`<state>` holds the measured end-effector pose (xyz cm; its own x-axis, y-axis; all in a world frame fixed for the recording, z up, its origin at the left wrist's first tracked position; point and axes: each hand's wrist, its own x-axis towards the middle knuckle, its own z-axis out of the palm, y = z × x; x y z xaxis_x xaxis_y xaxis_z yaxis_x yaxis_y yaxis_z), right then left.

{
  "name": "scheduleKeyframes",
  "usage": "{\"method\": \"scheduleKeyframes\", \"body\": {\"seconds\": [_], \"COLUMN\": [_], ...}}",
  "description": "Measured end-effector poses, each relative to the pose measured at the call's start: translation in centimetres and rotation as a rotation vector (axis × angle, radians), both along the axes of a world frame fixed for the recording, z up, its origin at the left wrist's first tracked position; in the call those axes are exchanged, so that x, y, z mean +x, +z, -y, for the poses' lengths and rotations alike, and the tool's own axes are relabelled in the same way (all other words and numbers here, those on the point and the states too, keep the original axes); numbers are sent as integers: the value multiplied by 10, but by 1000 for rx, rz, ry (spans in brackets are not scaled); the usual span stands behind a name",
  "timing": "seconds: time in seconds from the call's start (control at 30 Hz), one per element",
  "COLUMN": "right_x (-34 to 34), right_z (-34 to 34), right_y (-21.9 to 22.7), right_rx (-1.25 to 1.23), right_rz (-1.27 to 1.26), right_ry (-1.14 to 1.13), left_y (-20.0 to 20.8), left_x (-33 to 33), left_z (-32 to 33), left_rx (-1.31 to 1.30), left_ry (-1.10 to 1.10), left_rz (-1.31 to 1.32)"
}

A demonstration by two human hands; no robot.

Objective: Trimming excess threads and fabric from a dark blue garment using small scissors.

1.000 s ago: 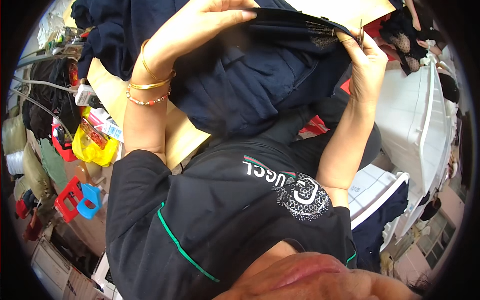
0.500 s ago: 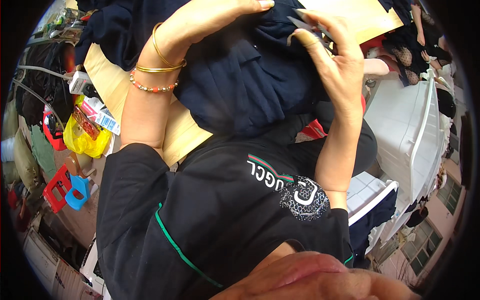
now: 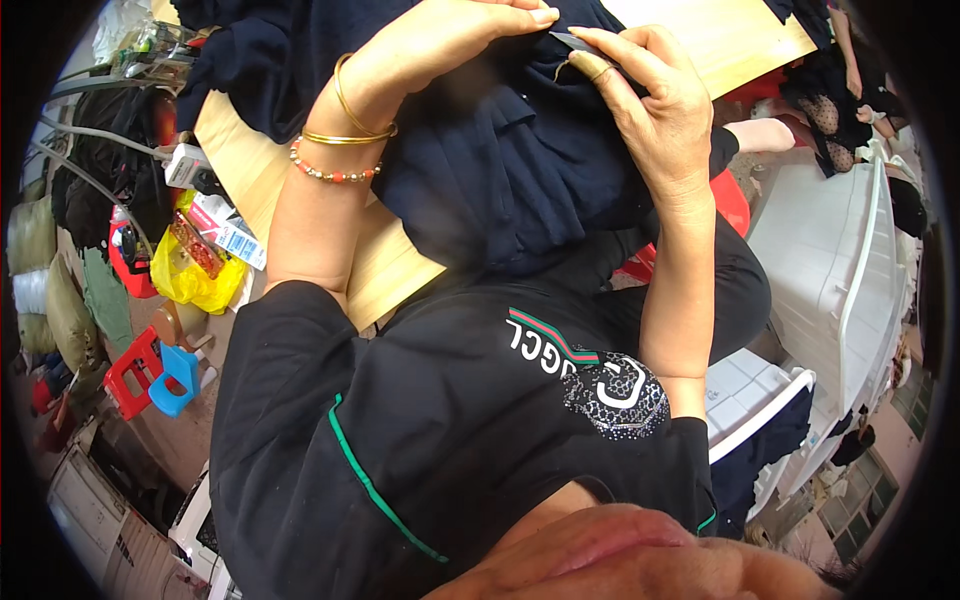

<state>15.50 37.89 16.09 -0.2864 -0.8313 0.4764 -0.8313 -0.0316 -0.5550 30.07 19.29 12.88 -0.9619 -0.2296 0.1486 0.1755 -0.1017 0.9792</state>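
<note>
Dark navy cloth lies bunched over the table edge and hangs onto my lap. At the top of the view, the fingers of my left hand pinch a part of that cloth. Small metal thread snips are in my right hand, their blade tips together beside my left fingertips. Most of the snips is hidden behind my right fingers. A tan wrap covers my right thumb tip.
A pale wooden tabletop shows around the cloth. White plastic bins stand to the right, near another person's leg. To the left are a power strip, a yellow plastic bag and a blue stool.
The snips' blades were apart and now are together. My right hand has moved left, closer to my left fingertips. The whole view has shifted slightly.
</note>
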Motion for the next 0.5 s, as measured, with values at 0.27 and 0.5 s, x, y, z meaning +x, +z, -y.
{"method": "scheduleKeyframes", "body": {"seconds": [0.27,0.5], "right_x": [-8,-36], "right_z": [-70,-92], "right_y": [6,17], "right_rx": [261,-42], "right_rz": [233,199], "right_ry": [-239,97], "left_y": [52,146], "left_x": [15,9], "left_z": [-30,-35], "left_rx": [-823,-548], "left_ry": [-120,181], "left_rz": [260,14]}}
